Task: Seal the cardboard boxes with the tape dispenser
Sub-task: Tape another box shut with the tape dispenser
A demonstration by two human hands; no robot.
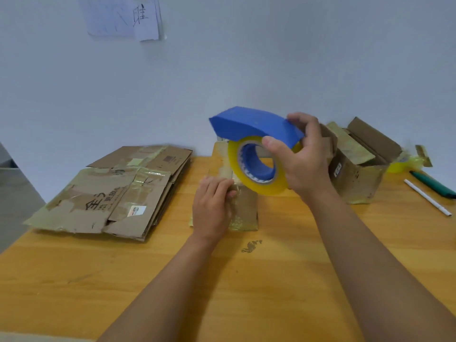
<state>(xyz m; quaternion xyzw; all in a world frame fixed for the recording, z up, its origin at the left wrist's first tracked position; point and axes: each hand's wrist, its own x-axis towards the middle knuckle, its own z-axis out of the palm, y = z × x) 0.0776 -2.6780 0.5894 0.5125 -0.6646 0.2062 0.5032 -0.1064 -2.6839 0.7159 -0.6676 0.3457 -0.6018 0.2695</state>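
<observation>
Plain pale wall backs a yellow wooden table (283, 280), with a sheet of paper (123, 17) pinned up at twelve o'clock.

From the head camera, a small cardboard box (246, 206) stands at the centre of the table. The left hand (212, 208) rests against its near left side, fingers curled lightly over the top edge and the thumb pressing a glossy strip of tape; this looks like bracing, so the box does not slide while tape is drawn. The right hand (303, 156) lifts the blue tape dispenser (251, 127) just above the box, thumb hooked across the yellow roll (256, 178) and fingers wrapped over the back of the blue housing, a firm clamp. Whether tape joins roll to box I cannot tell.

At nine o'clock lies a stack of flattened cartons (111, 191), probably waiting. At three o'clock sits an open box (357, 166), flaps up, not yet sealed, with a second yellow roll (399, 165), a green pen (431, 183) and a white pen (427, 197) beyond it.
</observation>
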